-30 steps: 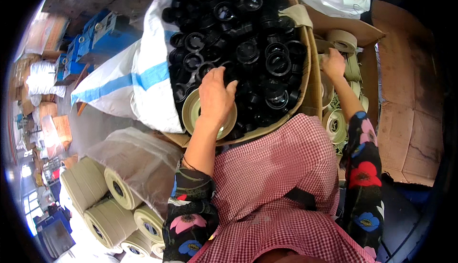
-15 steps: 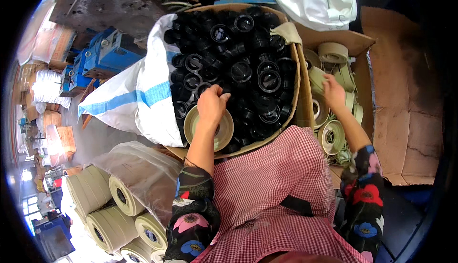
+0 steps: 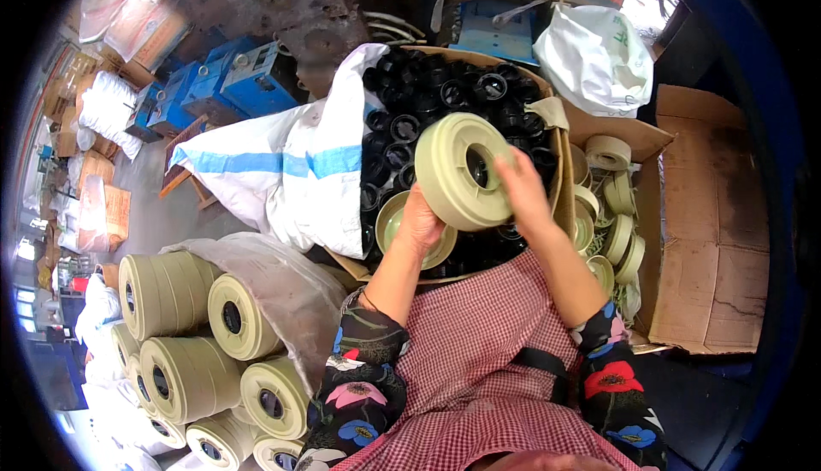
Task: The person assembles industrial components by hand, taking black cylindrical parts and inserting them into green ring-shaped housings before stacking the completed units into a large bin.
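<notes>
A pale green round plastic part [image 3: 446, 176], thick-rimmed with a hole in its middle, is tilted up in front of me between both hands. My left hand [image 3: 419, 221] grips its lower left edge, with some fingers hidden behind it. My right hand [image 3: 523, 185], slightly blurred, has its fingers closed on the right rim. Below the left hand, another pale green round part [image 3: 440, 254] lies on the black round plastic parts [image 3: 402, 129]. These black parts fill a cardboard box [image 3: 560, 185] lined with a white woven sack [image 3: 321, 163].
At the right, a second cardboard box [image 3: 652, 257] contains several loose pale green parts [image 3: 609, 153]. Stacks of matching parts [image 3: 184, 377] stand at the lower left beside a translucent plastic sheet [image 3: 291, 279]. A white bag [image 3: 594, 61] and blue metal blocks [image 3: 248, 78] sit farther back.
My right hand has come from the right-hand box to the middle, where a pale green part is now held. My left hand has left the black parts and grips that part too. The view has shifted.
</notes>
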Action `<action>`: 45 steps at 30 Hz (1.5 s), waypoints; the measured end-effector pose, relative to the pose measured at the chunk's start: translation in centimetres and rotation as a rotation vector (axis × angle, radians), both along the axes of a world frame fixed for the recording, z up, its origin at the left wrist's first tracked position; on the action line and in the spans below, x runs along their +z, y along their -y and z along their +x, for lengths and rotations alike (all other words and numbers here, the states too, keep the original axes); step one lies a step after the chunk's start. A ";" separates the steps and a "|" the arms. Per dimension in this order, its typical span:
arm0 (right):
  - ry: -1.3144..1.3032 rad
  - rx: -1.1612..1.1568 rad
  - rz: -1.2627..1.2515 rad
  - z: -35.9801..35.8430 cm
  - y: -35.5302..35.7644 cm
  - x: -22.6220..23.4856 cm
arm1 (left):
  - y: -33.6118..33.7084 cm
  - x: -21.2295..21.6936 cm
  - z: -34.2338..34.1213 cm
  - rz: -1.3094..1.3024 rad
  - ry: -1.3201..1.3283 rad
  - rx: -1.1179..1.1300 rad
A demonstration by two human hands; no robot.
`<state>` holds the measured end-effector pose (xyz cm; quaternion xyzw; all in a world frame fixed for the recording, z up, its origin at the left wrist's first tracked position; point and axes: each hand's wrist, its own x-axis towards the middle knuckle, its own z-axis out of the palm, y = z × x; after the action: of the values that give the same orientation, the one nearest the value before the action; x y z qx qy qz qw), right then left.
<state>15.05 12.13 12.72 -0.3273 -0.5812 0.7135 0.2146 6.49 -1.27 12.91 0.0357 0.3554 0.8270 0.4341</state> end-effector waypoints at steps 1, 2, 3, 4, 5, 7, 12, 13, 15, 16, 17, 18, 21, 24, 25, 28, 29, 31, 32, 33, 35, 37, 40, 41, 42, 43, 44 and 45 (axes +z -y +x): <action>0.057 0.067 0.142 -0.8 1.8 -0.6 | 0.9 -1.5 -1.2 -0.031 -0.144 -0.024; 0.022 0.106 0.303 -0.8 2.0 -2.5 | 1.0 -2.6 -1.7 -0.042 -0.271 -0.064; -0.024 0.137 0.457 -1.2 2.5 -3.8 | 1.0 -2.5 -1.8 -0.042 -0.404 -0.040; -0.057 0.150 0.544 -1.0 2.7 -4.9 | 1.1 -2.4 -1.4 -0.067 -0.438 -0.029; -0.055 0.150 0.456 -1.2 3.1 -4.4 | 1.3 -1.7 -1.2 -0.096 -0.481 -0.009; -0.047 0.144 0.281 -1.3 3.5 -3.3 | 1.9 -2.4 -1.8 -0.191 -0.605 -0.023; -0.257 0.152 0.209 -1.1 4.1 -0.6 | 2.3 1.0 -2.1 -0.325 -0.693 -0.090; -0.274 0.184 0.383 -0.9 3.6 -1.1 | 2.2 0.4 -2.4 -0.296 -0.612 -0.151; -0.360 0.238 0.709 -1.0 3.2 -0.3 | 2.5 0.3 -2.8 -0.231 -0.429 -0.224; -0.342 0.228 0.680 -0.9 3.3 0.2 | 2.7 0.4 -2.8 -0.188 -0.323 -0.244; -0.323 0.215 0.650 -0.9 3.4 0.6 | 2.7 0.5 -2.6 -0.146 -0.216 -0.268; -0.303 0.202 0.621 -0.8 3.4 0.7 | 2.5 0.1 -2.3 -0.116 -0.155 -0.254; -0.189 0.196 0.573 -0.2 2.7 1.0 | 1.6 -1.5 -1.3 -0.044 -0.004 -0.233; -0.285 0.091 0.689 0.0 3.7 2.6 | 1.8 -2.1 -1.7 0.008 0.004 -0.192; -0.348 0.087 0.579 0.9 4.6 5.0 | 1.8 -1.9 -2.3 0.048 -0.034 -0.157; -0.751 0.485 -0.076 4.5 8.8 12.2 | 3.3 -5.2 -4.1 0.083 0.085 -0.149; -0.718 0.609 -0.296 7.3 9.9 15.1 | 2.7 -4.9 -2.7 0.186 0.068 -0.056; -0.746 0.757 -0.701 10.5 11.4 19.5 | 2.4 -4.1 -2.6 0.144 0.172 -0.060; -0.873 0.753 -0.813 10.3 13.6 20.8 | 1.5 -4.3 -2.2 0.215 0.148 -0.097; -0.999 0.715 -0.929 9.9 15.5 21.7 | 0.3 -3.9 -1.9 0.256 0.188 -0.167; -1.263 0.641 -1.223 8.6 18.8 22.3 | 1.2 -4.0 -2.3 0.254 0.221 -0.175; -1.430 0.618 -1.387 8.3 19.2 22.0 | 1.6 -4.5 -2.5 0.214 0.223 -0.125; -1.587 0.588 -1.458 8.5 19.2 20.7 | 1.0 -3.9 -2.1 0.159 0.194 -0.062; -1.684 0.527 -1.516 8.4 19.8 20.5 | 1.3 -3.6 -2.1 0.159 0.178 -0.063; -1.709 0.542 -1.528 8.5 19.8 20.6 | 1.9 -3.3 -2.3 0.160 0.163 -0.063; -1.728 0.556 -1.546 8.6 19.8 20.8 | 2.6 -3.5 -2.5 0.149 0.131 -0.068; -1.756 0.566 -1.541 8.6 19.5 21.0 | 2.5 -2.4 -2.4 0.139 0.168 -0.088; -1.815 0.573 -1.478 8.1 19.7 21.2 | 2.0 -2.6 -2.3 0.124 0.153 -0.095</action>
<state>23.18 -7.61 33.93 0.3909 0.2789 0.8660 0.1399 4.16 -3.29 10.29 0.0162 0.2671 0.8262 0.4958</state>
